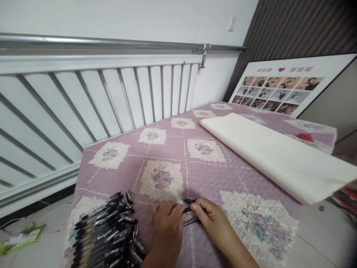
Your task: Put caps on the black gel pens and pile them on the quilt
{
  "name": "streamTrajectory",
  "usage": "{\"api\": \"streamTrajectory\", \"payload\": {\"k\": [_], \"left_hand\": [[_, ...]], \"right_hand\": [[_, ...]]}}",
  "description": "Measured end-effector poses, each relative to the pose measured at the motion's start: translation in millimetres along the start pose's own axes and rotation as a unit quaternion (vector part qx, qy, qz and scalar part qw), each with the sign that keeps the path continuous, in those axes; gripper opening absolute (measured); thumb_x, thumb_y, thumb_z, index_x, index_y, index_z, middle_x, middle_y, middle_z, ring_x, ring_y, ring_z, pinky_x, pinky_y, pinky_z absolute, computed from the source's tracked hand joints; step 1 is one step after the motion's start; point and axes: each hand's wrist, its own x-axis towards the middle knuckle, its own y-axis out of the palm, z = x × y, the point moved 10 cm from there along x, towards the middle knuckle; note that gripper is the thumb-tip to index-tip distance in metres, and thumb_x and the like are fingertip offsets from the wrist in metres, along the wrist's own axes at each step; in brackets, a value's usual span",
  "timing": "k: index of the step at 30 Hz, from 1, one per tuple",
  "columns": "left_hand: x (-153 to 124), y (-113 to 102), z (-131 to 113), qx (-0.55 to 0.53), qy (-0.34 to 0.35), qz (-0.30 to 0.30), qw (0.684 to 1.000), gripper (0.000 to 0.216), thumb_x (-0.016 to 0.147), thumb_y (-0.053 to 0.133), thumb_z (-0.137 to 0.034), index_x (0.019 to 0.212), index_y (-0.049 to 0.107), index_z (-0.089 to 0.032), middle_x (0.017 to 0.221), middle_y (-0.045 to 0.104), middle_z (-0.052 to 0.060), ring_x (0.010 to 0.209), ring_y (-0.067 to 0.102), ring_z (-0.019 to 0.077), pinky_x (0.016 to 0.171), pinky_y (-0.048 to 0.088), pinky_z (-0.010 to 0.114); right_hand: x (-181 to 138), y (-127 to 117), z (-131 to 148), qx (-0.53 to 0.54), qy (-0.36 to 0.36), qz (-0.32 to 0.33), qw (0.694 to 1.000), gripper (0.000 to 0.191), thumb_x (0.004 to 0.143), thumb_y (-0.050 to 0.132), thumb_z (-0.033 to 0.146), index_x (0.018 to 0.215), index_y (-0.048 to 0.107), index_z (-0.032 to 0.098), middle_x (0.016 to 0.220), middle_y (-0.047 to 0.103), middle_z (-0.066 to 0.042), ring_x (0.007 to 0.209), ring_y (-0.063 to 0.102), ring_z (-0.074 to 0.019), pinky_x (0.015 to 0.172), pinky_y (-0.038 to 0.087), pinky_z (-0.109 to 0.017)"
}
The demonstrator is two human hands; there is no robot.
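My left hand (166, 227) and my right hand (209, 219) meet low in the middle of the view, both closed around a black pen (188, 209) held just above the purple floral quilt (195, 163). A loose pen cap (189, 200) lies on the quilt just beyond my fingers. A heap of several black pens (107, 232) lies to the left of my left hand, near the quilt's corner.
A long cream roll of fabric (275, 152) lies diagonally across the right side of the quilt. A white metal railing (83, 100) runs behind. A photo collage board (281, 89) leans at the back right. A small red object (306, 137) sits by it.
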Motion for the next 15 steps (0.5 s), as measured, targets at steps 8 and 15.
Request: {"api": "streamTrajectory", "payload": {"k": [8,15], "left_hand": [[-1,6,5,0.002,-0.017,0.025,1.000,0.020,0.085,0.053,-0.012,0.092,0.065,-0.026,0.086,0.066,-0.001,0.082,0.059,0.0173,0.079,0.037,0.034],[-1,2,3,-0.007,-0.010,0.004,1.000,0.021,0.083,0.055,-0.010,0.094,0.064,-0.026,0.086,0.066,-0.001,0.081,0.059,0.0174,0.079,0.037,0.034]], "right_hand": [[-2,5,4,0.056,0.014,0.051,0.997,0.019,0.086,0.051,0.039,0.081,0.059,0.022,0.072,0.055,0.002,0.071,0.052,-0.0156,0.066,0.042,-0.026],[0,2,-7,0.070,0.043,0.019,0.996,0.024,0.083,0.054,0.043,0.074,0.055,0.021,0.068,0.050,0.003,0.066,0.047,-0.0140,0.062,0.040,-0.025]]}}
